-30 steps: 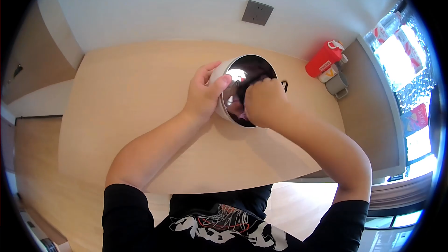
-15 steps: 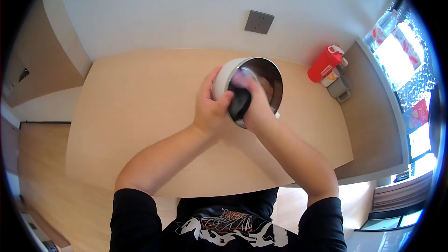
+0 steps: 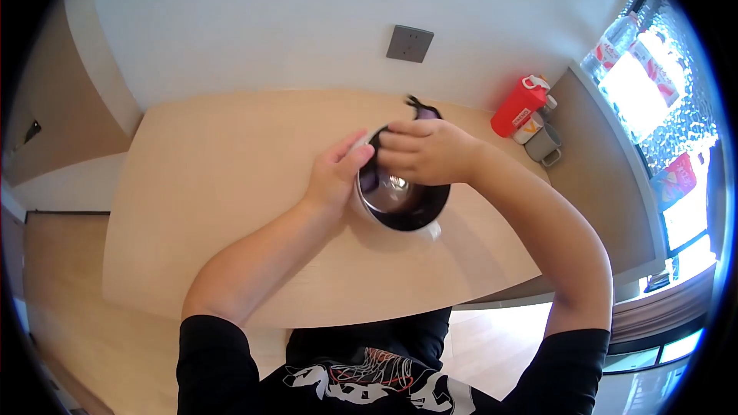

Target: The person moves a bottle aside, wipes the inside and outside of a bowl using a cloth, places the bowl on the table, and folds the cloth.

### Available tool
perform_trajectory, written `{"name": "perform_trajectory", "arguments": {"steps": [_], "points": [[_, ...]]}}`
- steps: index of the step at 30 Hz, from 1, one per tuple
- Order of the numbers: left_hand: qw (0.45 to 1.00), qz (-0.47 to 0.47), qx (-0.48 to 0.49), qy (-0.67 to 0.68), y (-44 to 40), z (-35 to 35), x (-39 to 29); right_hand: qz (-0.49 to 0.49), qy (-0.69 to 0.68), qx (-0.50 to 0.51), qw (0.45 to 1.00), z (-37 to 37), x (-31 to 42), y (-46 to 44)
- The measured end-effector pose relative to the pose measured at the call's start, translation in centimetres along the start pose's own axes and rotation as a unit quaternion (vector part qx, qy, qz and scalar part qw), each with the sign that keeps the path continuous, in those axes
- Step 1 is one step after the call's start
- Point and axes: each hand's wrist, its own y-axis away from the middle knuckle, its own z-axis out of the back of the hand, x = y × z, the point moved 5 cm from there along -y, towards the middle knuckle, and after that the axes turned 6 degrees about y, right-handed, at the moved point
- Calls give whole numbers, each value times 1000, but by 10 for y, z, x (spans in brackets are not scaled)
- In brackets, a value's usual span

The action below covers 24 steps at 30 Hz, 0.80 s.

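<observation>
Over the light wooden table, a round white pot (image 3: 419,217) with a shiny steel inside is tilted so its mouth faces me. My left hand (image 3: 335,174) grips its left rim, thumb on the edge and fingers along the outer wall. Bent over the upper rim, my right hand (image 3: 427,152) has its fingers inside the mouth, closed on a purple and black cloth (image 3: 427,111). Part of this cloth sticks up beyond the knuckles, and more of it shows inside the pot. A small white part juts from the pot's lower right side.
A red bottle (image 3: 519,107), a small white container (image 3: 527,130) and a grey mug (image 3: 544,144) stand at the table's right, beside a raised wooden side panel (image 3: 592,177). A socket plate (image 3: 410,44) is on the wall. Clear plastic bottles (image 3: 615,44) stand by the window.
My right hand has swung from the pot's near side to its upper rim, elbow out, with the cloth. The pot's mouth has turned more toward me, while my left hand keeps its grip.
</observation>
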Motion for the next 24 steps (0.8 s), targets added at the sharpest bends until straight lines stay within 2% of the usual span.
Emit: {"name": "perform_trajectory", "arguments": {"steps": [1, 4, 5, 6, 8, 10, 11, 14, 15, 19, 21, 22, 23, 24], "points": [[1000, 21, 23, 0, -1, 1, 3, 29, -1, -22, 999, -2, 2, -2], [999, 21, 15, -26, -3, 4, -6, -114, -9, 109, 987, -21, 7, 11], [999, -6, -26, -40, 0, 1, -13, -203, -75, 148, 965, -23, 6, 19], [998, -25, -24, -58, 1, -1, -17, -265, -139, 227, 927, -19, 9, 16], [994, -62, -20, -92, 1, -4, -22, -377, -258, 374, 807, -2, 22, 7], [992, -87, -10, -87, 3, -2, -19, -476, -405, 344, 701, 3, 40, 8], [992, -99, -5, -83, 6, -1, -17, -549, -542, 256, 583, 14, 44, 7], [995, -91, -37, -29, 2, 13, -11, -582, -723, -43, 369, 32, 60, 20], [995, -82, -56, -4, -2, 21, -9, -546, -781, -40, 301, 36, 70, 32], [992, -88, -86, -20, -10, 39, -10, -570, -767, -70, 285, 46, 91, 85], [992, -66, -102, 35, -8, 34, -9, -621, -528, 55, 577, 41, 89, 95], [991, -52, -108, 61, -9, 31, -7, -611, -373, 116, 688, 43, 88, 94], [991, -49, -115, 57, -12, 33, -3, -639, -324, 97, 690, 44, 87, 96], [991, -32, -109, 67, -11, 30, -1, -661, -362, 73, 653, 42, 86, 95]]}}
